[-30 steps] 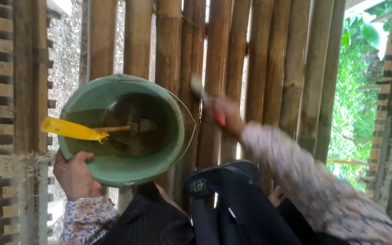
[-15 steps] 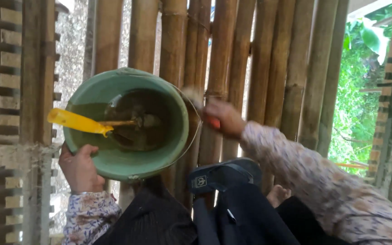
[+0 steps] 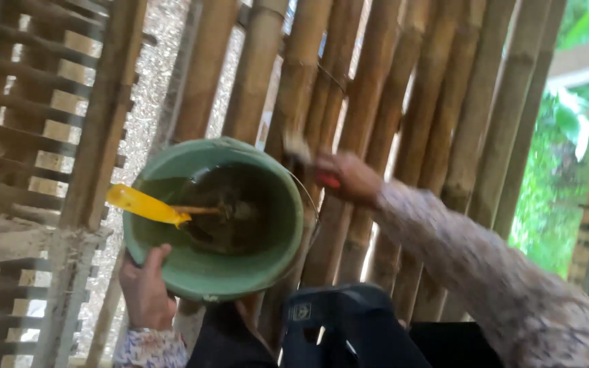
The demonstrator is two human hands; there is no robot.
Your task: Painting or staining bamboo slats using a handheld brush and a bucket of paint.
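Note:
My left hand [image 3: 146,289] grips the lower rim of a green plastic bucket [image 3: 253,272], tilted toward me, with dark liquid inside. A tool with a yellow handle [image 3: 143,204] rests in the bucket, its handle sticking out over the left rim. My right hand [image 3: 349,178], in a patterned sleeve, is closed on a small brush with a red handle [image 3: 328,180]; its pale head [image 3: 298,146] is blurred against a bamboo pole [image 3: 294,88] just right of the bucket.
A wall of upright bamboo poles [image 3: 458,136] fills the view ahead. A wooden slatted frame [image 3: 28,136] stands at the left. Green foliage [image 3: 560,177] shows through the gap at the right. A dark bag or garment [image 3: 349,327] lies below.
The view has shifted slightly. My right hand with the brush stays at the bamboo beside the bucket, the brush head moving in a blur. My left hand keeps holding the bucket.

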